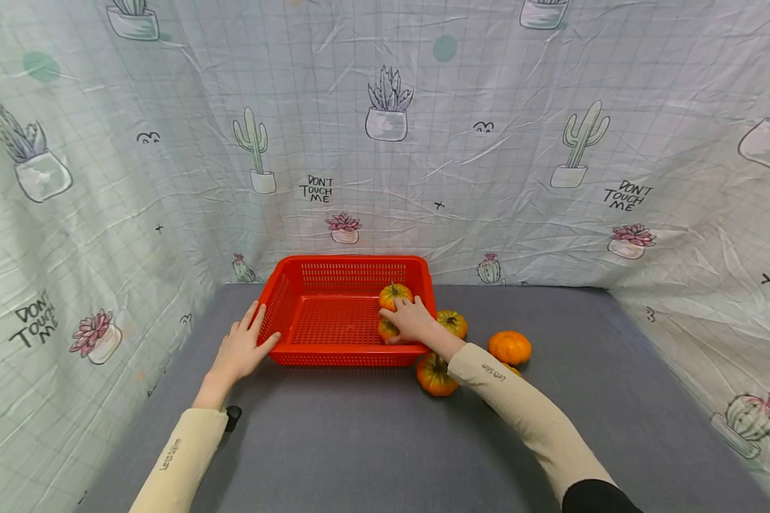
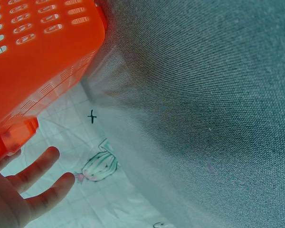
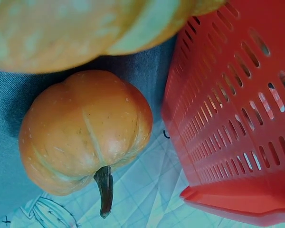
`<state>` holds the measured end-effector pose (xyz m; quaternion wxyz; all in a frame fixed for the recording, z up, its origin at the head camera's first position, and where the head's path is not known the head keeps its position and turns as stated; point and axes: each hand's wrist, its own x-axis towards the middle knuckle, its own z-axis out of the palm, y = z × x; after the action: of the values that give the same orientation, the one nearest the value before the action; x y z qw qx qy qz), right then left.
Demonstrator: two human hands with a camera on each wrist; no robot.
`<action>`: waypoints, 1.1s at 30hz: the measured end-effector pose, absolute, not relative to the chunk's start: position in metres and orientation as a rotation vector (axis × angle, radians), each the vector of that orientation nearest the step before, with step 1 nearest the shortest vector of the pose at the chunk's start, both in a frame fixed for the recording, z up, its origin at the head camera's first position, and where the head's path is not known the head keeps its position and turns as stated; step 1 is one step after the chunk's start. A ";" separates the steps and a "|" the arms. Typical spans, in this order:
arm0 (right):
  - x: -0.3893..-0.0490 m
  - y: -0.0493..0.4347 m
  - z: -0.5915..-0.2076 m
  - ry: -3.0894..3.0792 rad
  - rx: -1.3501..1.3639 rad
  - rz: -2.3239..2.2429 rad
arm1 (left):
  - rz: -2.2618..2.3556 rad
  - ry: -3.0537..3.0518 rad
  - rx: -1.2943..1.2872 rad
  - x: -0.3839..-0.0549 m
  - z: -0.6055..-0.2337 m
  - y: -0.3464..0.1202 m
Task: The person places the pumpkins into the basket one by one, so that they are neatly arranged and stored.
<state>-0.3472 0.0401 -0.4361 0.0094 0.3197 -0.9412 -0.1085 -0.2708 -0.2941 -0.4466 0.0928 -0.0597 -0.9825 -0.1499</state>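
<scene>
Red bskt (image 1: 343, 351): L grip (image 1: 237, 348) loose @ L rim (image 1: 274, 279), R grip (image 1: 414, 323) clasping pumpkin (image 1: 386, 328); room L inside.

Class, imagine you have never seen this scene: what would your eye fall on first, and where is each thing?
First comes the bright red basket on the grey table, with the left hand at its left side. Next, at its right end, the right hand has thumb and fingers around a pumpkin. Behind them hangs a cactus-printed sheet.
</scene>
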 end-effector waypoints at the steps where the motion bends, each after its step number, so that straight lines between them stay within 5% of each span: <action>1: -0.347 0.040 -0.436 -2.938 0.999 -0.327 | -0.446 -2.916 -0.178 -0.271 -0.447 -0.294; 33: -0.289 0.107 -0.410 -2.340 1.172 0.071 | -0.400 -2.915 -0.179 -0.269 -0.443 -0.293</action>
<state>-0.2886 0.1067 -0.4102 0.2589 0.4325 -0.8633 0.0262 -0.2690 -0.2931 -0.4431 0.0969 -0.0604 -0.9842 -0.1352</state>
